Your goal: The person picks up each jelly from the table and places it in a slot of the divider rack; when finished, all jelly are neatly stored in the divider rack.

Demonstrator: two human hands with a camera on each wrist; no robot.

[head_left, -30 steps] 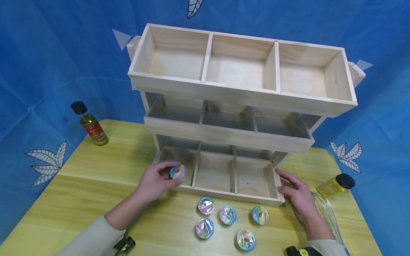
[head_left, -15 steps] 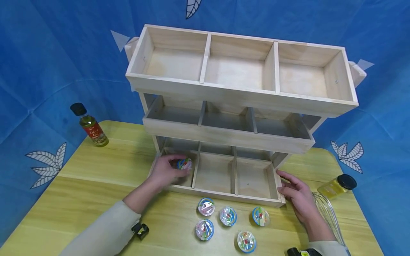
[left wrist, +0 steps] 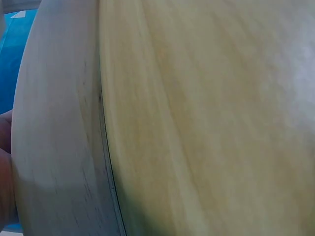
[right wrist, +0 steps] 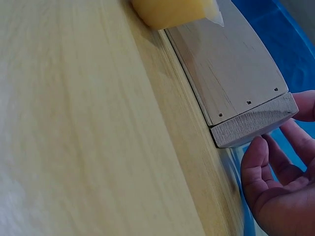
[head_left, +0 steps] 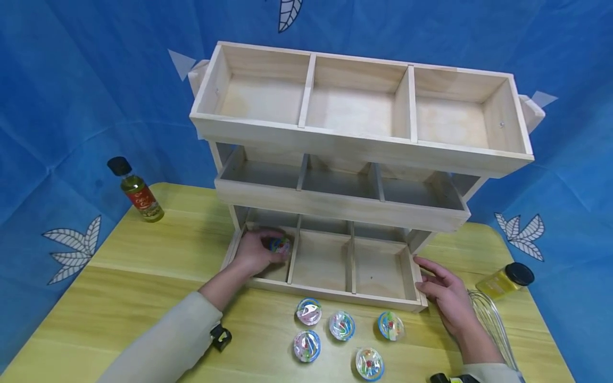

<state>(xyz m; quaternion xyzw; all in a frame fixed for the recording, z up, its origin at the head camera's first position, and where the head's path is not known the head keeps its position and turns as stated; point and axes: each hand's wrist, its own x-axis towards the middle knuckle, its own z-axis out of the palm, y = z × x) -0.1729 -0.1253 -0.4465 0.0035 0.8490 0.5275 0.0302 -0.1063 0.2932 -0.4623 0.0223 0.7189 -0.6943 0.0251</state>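
Observation:
A three-tier wooden shelf (head_left: pixel 330 198) with divided compartments stands on the table. My left hand (head_left: pixel 255 254) is inside the bottom tier's left compartment, holding a small jelly cup (head_left: pixel 280 246) with a colourful lid between thumb and fingers. In the left wrist view only the fingers (left wrist: pixel 6 191) show at the edge, beyond the shelf's front board (left wrist: pixel 59 123); the cup is hidden there. My right hand (head_left: pixel 446 291) holds the right end of the bottom tier, thumb and index finger at its front corner, as the right wrist view shows. Several more jelly cups (head_left: pixel 342 325) lie before the shelf.
An oil bottle (head_left: pixel 142 198) stands at the table's back left. A yellow jar with a black lid (head_left: pixel 504 281) and a wire whisk (head_left: pixel 493 324) lie right of my right hand. Blue cloth (head_left: pixel 86 117) hangs behind the table.
My left hand has moved right and deeper into the bottom left compartment, taking the jelly cup along. My right hand stays at the shelf's end.

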